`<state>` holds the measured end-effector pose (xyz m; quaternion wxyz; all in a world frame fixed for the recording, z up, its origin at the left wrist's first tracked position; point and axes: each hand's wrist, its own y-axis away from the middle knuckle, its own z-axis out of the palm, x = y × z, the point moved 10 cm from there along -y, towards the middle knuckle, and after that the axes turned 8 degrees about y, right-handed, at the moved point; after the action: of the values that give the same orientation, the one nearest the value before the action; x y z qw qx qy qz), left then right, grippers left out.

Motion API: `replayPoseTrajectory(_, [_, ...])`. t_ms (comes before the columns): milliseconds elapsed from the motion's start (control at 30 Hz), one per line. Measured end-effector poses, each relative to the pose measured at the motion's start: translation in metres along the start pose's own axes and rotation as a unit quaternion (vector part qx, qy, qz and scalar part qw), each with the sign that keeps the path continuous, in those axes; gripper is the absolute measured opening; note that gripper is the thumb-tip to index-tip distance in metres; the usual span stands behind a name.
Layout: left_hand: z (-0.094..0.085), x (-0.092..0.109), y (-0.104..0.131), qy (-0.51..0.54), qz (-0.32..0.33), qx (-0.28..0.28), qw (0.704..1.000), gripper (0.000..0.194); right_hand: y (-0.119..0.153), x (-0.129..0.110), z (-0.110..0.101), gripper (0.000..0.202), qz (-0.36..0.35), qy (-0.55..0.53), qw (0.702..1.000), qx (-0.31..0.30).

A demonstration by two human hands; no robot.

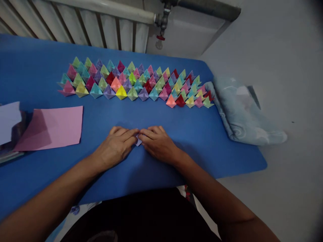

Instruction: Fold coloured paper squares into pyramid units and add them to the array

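Observation:
A small pale lilac piece of folded paper [138, 142] lies on the blue table, mostly hidden under my fingers. My left hand [117, 147] presses on its left side, fingers together and pointing inward. From the right, my right hand [158, 143] holds the other side of the same paper, its fingertips nearly touching those of my left hand. Beyond both hands stand rows of small folded paper boats [121, 92] in many colours.
Pink paper sheets [58, 127] lie at the left beside a stack with a white sheet [9, 122]. A folded grey-blue blanket [242, 114] sits at the table's right edge. Behind the blue table [37, 90] are a radiator [88, 23] and a pipe with a red valve [160, 38].

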<state>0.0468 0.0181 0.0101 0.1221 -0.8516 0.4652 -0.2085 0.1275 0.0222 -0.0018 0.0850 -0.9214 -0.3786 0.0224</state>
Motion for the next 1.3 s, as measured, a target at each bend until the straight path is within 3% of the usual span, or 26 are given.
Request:
replayPoseTrajectory(200, [-0.001, -0.004, -0.005, 0.027, 0.005, -0.014, 1.000, 0.023, 0.002, 0.002, 0.000, 0.030, -0.002, -0.039, 0.999, -0.006])
replayPoseTrajectory(500, [0.001, -0.014, -0.005, 0.096, -0.037, -0.039, 0.994, 0.025, 0.010, 0.019, -0.001, 0.025, 0.062, -0.167, 0.984, 0.031])
replayPoseTrajectory(667, [0.000, -0.015, -0.005, 0.097, -0.042, -0.040, 0.994, 0.036, 0.009, 0.019, -0.002, 0.023, 0.061, -0.168, 0.983, 0.036])
replayPoseTrajectory(1100, [-0.004, -0.011, -0.007, 0.086, -0.016, -0.032, 0.996, 0.022, 0.012, 0.026, -0.009, 0.020, 0.085, -0.161, 0.980, 0.077])
replayPoseTrajectory(1300, [0.000, -0.015, -0.004, 0.110, -0.027, -0.049, 0.992, 0.030, 0.010, 0.025, -0.007, 0.018, 0.081, -0.148, 0.984, 0.062])
